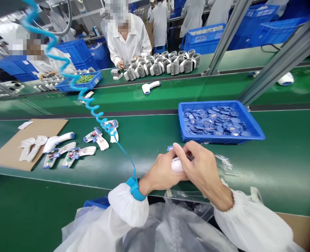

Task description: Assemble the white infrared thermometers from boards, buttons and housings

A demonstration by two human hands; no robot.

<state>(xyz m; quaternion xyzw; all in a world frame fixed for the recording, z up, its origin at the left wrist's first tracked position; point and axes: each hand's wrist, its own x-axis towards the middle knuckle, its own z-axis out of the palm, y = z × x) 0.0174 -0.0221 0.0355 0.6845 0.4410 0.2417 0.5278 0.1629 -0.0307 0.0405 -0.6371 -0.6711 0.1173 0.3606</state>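
Note:
My left hand [158, 173] and my right hand [199, 162] meet over the green conveyor belt [144, 171], both gripping a small white plastic part [177, 165] that is mostly hidden by my fingers. A dark thin item [189, 157] shows past my right fingers, and a bit of blue [170, 148] shows behind them. A blue antistatic wrist strap [135, 189] circles my left wrist, its coiled cord [92, 106] rising toward the top left. Opened infrared thermometer shells [95, 138] with circuit boards lie left of my hands.
A blue tray of blue parts [220, 122] stands just beyond my hands, and clear plastic film [223, 162] lies to their right. A cardboard sheet [21, 147] is at left. Across further belts, co-workers [127, 43] handle rows of white devices [160, 64].

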